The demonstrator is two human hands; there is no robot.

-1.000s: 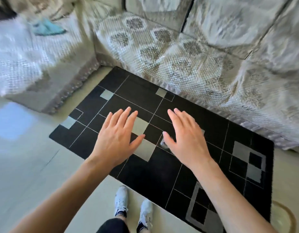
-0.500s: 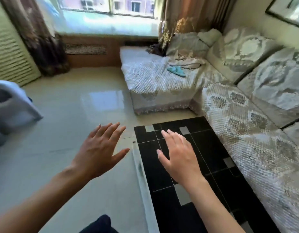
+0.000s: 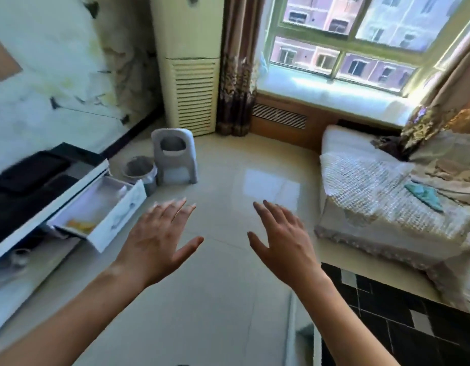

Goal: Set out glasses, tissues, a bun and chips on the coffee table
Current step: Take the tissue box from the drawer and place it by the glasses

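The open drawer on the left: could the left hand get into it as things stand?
Probably yes. The left hand is empty, fingers spread, and the drawer stands pulled out beside it with nothing between them; only something yellow lies inside.

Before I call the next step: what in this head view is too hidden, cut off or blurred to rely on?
- Open drawer: yellow-orange contents smeared by motion blur; cannot be identified.
- TV stand: cut by the left edge; items on top blurred.
- Glasses, tissues, bun, chips: none recognisable in the head view.
- Glass edge at the bottom: mostly cut off, partly behind the right forearm.
- Left hand, right hand: clearly empty.
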